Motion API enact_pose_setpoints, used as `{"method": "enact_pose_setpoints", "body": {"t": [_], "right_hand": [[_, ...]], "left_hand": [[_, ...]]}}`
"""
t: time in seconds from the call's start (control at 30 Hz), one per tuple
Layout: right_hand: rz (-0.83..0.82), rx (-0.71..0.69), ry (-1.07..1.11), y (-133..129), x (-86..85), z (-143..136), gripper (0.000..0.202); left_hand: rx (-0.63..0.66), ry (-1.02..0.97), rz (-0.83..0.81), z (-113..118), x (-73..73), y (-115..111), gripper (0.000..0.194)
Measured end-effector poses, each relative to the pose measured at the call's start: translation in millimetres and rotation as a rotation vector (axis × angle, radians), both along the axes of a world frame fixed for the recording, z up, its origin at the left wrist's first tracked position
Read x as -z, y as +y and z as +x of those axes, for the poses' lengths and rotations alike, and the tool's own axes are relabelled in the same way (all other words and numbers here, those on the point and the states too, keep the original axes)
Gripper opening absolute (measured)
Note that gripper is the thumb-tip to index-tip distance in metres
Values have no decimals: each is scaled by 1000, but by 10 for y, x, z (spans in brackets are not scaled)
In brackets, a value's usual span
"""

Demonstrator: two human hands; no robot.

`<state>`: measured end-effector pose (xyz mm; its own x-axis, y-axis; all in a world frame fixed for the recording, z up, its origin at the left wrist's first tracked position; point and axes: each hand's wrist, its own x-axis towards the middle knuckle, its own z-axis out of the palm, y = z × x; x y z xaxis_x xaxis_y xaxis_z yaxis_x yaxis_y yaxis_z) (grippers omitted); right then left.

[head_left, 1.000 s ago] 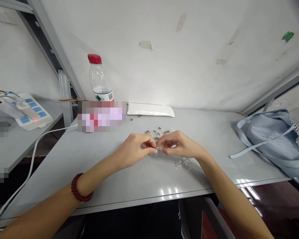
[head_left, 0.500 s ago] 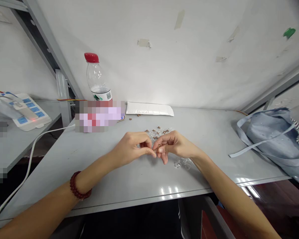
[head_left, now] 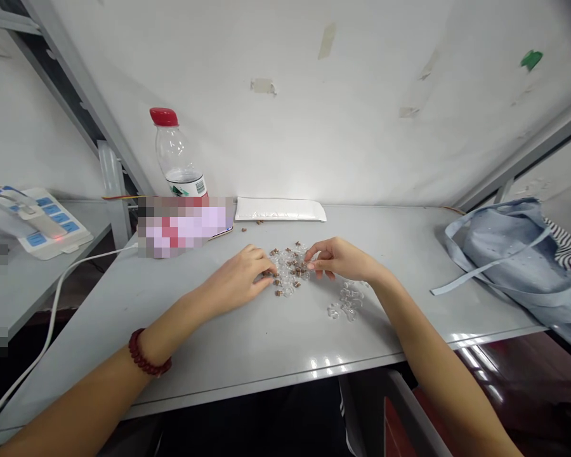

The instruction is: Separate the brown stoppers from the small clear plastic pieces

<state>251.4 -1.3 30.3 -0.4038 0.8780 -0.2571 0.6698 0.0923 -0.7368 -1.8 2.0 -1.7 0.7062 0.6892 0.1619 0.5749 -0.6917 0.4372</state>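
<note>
Several tiny clear glass bottles with brown corks lie in a pile [head_left: 288, 270] on the grey table. My left hand [head_left: 247, 273], with a dark red bead bracelet on its wrist, reaches the pile's left edge, its thumb and fingertips curled close round something I cannot make out. At the pile's right edge is my right hand [head_left: 335, 259], thumb and index finger bent together near a bottle; what lies between their tips is too small to tell. Below my right hand, a second group of clear pieces [head_left: 348, 301] rests on the table.
Along the wall lies a white padded packet [head_left: 280, 209]. A red-capped bottle [head_left: 178, 152] stands behind a blurred purple item [head_left: 195, 225] at the left. A blue bag [head_left: 509, 247] is at the right, a power strip [head_left: 52, 222] at the far left. A few brown bits lie by the packet.
My hands were pinched together in front of the pile; now they have parted and moved to either side of it. More of the pile and the second group shows. The view has shifted slightly.
</note>
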Motion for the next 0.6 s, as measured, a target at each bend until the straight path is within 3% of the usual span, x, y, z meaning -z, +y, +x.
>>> {"method": "enact_pose_setpoints", "body": {"t": [0.17,0.4,0.6], "right_hand": [[13,-6,-88,-21,-57,30,30],[-194,-375,-274,-175,-202,119,26],[-147,-369,-432,-261,-181,2,24]], "left_hand": [[-32,72,14,8,-43,-38,18],[-40,118,-22,-35,-45,-10,21],[-47,120,-53,-38,-23,9,21]]}}
